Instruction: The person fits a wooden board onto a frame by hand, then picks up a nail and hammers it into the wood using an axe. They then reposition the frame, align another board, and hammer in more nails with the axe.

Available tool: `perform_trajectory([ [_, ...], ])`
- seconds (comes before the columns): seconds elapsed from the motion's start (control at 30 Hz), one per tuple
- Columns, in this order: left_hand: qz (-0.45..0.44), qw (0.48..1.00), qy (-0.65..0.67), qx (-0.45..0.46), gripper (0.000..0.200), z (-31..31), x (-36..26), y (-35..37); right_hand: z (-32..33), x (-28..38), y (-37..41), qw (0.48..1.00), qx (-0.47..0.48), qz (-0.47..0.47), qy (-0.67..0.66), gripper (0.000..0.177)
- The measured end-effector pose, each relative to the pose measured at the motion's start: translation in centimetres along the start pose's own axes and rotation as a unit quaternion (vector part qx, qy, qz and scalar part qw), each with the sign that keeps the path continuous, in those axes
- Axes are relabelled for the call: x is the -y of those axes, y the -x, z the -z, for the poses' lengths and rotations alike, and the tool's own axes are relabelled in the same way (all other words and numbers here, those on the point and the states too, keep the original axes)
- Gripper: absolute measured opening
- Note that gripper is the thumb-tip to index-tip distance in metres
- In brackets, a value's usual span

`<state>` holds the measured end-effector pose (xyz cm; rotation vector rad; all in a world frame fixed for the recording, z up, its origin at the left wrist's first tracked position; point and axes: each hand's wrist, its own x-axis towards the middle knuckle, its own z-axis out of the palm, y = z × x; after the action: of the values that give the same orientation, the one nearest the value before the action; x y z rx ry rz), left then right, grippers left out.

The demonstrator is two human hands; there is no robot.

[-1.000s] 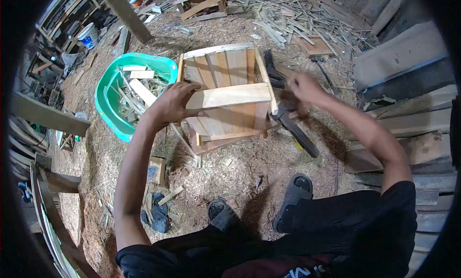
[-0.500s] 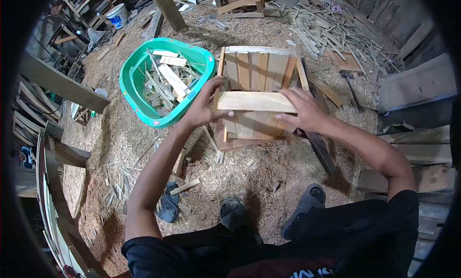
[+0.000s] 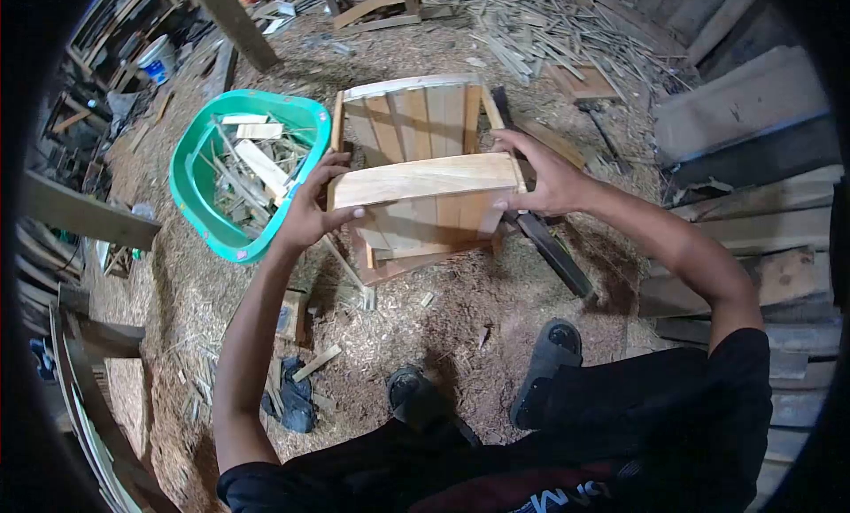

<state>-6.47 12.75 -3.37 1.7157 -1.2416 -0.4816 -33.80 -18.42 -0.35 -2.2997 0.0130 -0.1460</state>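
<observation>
A slatted wooden frame (image 3: 425,225) of pale and reddish-brown strips stands in front of me, with a second slatted panel (image 3: 412,123) on its far side. Along the near top edge lies a pale, slightly curved wooden board (image 3: 425,178). My left hand (image 3: 312,201) is closed around the board's left end, thumb on the near face and fingers behind. At the opposite end, my right hand (image 3: 551,178) grips the board and the frame's corner, its thumb in front. Beneath the frame is a brown board (image 3: 416,265), partly hidden.
Left of the frame stands a green plastic tub (image 3: 190,203) with wood offcuts in it. A dark beam (image 3: 556,256) lies on the right, near a hammer-like tool (image 3: 604,128). Thin wood strips (image 3: 540,35) are heaped at the back. Shavings cover the floor.
The view has swung so that the frame and tub appear farther left. My right hand has slid from the board's top to its right end; the board now looks slightly tilted.
</observation>
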Motion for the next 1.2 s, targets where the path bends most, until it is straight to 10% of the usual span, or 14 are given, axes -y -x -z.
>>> perform_trajectory([
  [1.2, 0.026, 0.997, -0.066, 0.027, 0.066, 1.1, -1.9, 0.1, -2.5, -1.6, 1.1, 0.994, -0.102, 0.014, -0.028, 0.082],
])
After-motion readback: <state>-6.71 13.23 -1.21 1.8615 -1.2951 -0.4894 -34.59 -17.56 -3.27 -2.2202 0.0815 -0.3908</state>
